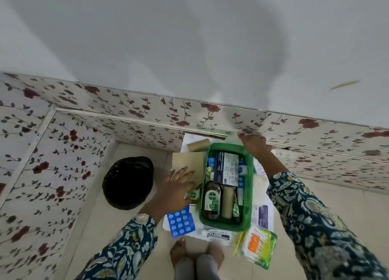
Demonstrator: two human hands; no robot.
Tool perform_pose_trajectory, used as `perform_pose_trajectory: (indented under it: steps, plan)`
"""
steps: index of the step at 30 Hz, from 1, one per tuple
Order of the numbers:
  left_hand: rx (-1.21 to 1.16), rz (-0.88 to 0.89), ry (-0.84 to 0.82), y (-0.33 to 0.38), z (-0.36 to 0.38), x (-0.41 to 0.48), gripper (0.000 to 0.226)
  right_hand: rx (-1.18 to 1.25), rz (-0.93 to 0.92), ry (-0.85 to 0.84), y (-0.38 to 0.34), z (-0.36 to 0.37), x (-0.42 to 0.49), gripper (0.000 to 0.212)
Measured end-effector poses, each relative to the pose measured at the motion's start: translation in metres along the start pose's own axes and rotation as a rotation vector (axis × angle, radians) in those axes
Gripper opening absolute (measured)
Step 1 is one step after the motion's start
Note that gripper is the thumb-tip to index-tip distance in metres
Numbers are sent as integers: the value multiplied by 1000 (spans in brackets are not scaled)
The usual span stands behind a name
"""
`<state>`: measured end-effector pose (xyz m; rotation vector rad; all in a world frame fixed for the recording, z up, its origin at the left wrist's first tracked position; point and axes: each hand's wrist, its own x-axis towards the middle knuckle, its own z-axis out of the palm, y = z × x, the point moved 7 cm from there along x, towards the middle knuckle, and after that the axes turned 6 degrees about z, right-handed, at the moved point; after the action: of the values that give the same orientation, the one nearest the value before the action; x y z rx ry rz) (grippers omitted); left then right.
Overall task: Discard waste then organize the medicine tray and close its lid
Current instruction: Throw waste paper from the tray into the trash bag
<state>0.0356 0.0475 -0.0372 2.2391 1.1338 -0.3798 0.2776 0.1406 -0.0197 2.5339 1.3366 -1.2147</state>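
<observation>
One black-lined bin stands on the floor, well to the left of everything else I am sorting. One green medicine tray sits on a white sheet spread on the floor, its far end close to the flowered wall. I see no lid on it. Inside it I count one brown Dettol bottle at the near left, one beige roll just beside it, and one blue-and-white box lying across the far half; smaller packets around them are too crowded to count. One flat tan card lies off the tray's left edge, with one cardboard tube beyond it. One pack of cotton swabs rests at the sheet's near right corner, one blue blister strip at the near left, one Cipladine box between them. My left hand lies spread, fingers open, over one small bottle beside the tray; whether I grip it I cannot tell. My right hand is at the tray's far rim, its hold blurred.
</observation>
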Motion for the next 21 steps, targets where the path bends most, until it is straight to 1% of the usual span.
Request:
perform_pose_trajectory:
  steps: [2,4,7,8,10,12,16,18,20,21]
  plan:
    - [82,-16,-16,-2,0,4,52,12,36,98,-1,-11,-9,50]
    - [121,-55,8,-5,-5,8,52,99,-19,184,-5,-24,-21,43]
    - [163,-103,23,-9,-11,14,45,344,-114,323,-8,-42,-43,31]
    - [168,-115,48,-8,-17,13,41,419,-125,369,-7,-48,-52,28]
    - [123,-145,144,-8,-33,8,33,539,-147,411,-10,-55,-75,22]
    - [-69,-184,291,-8,-55,-3,26,641,-170,393,-15,-52,-97,19]
    - [-691,-306,510,-23,-90,-47,22,760,-184,236,-45,-12,-144,16]
    - [-1018,-354,607,-35,-99,-73,18,792,-185,120,-67,20,-164,15]
    - [-1347,-381,658,-48,-99,-98,20,825,-208,-1,-94,54,-180,17]
    - [-1468,-386,656,-54,-98,-108,23,824,-229,-49,-109,70,-187,19]
